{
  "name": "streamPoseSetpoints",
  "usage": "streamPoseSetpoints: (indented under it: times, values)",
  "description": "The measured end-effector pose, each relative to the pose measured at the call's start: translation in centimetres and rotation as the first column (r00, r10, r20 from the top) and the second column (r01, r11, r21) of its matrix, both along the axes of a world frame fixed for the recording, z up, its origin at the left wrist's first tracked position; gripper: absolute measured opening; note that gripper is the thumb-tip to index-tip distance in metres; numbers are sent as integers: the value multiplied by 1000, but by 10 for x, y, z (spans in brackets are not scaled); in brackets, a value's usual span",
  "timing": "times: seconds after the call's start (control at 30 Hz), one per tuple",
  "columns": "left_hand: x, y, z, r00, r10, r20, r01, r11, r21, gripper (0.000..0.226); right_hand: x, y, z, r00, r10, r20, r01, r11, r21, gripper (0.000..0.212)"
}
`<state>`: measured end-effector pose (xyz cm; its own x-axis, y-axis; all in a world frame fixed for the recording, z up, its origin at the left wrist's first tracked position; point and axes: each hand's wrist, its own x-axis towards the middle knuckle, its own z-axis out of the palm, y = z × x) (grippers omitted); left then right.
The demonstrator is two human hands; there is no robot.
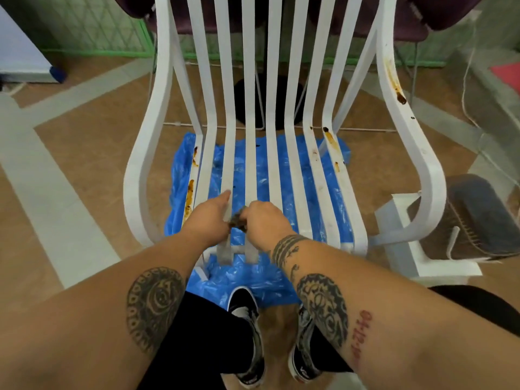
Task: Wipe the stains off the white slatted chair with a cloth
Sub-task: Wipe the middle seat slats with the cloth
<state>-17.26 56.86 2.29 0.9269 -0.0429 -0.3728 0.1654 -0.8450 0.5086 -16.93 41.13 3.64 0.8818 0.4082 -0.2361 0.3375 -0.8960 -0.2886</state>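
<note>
A brown tiled floor (84, 153) crossed by grey bands carries a blue plastic sheet (261, 280). On the sheet stands the white slatted chair (281, 80), its seat running toward the near edge. At the near end of the seat the right hand (263, 220) is curled round a dark, soiled cloth (238, 220), bunched between two middle slats. The left hand (209, 218) lies on the slat just left of it with the forefinger stretched along the top; whether its other fingers clasp the slat or the cloth cannot be told. The step looks like rubbing the side of one slat. It should go best with the left hand steadying the slat and the cloth wrapped round it and drawn along its length. The cloth looks dirty enough to smear, so refolding it to a cleaner face would help. Brown stains (189, 198) show on the leftmost seat slat, with more on the right slats and the right armrest (398, 91).
</note>
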Motion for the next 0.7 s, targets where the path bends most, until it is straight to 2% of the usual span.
streamPoseSetpoints:
  times: [0.1,0.17,0.23,0.3,0.37,0.43,0.5,0.6,0.63,0.7]
  values:
    - [-2,-6,2,999,-51,3,51,996,78,85,-18,-2,-12,996,86,36,-84,995,-59,23]
    - [0,-9,7,1000,11,-9,-10,1000,16,77,-25,-9,-10,990,134,-45,-137,989,-58,23]
    - [0,-12,12,999,35,-21,-35,999,3,59,-34,-16,-6,976,120,-184,-133,989,-59,24]
    - [4,-18,16,999,33,4,-33,999,12,45,-38,-28,-2,958,37,-285,-32,999,23,22]
    - [7,-29,20,998,50,28,-50,999,-4,39,-36,-45,7,943,-107,-315,170,969,178,22]
    - [8,-42,24,993,115,2,-114,988,-107,34,-26,-63,15,895,-305,-326,412,846,338,22]
    - [7,-60,28,971,216,-102,-237,921,-309,29,-16,-81,23,825,-422,-376,560,697,448,18]
    - [11,-93,39,902,267,-341,-425,692,-584,35,-2,-105,28,753,-440,-490,658,522,542,12]
    - [12,-103,43,890,232,-393,-442,652,-616,36,0,-110,29,724,-433,-537,690,450,566,12]
    - [13,-123,56,890,174,-421,-428,635,-643,29,0,-122,30,669,-431,-606,740,308,598,18]
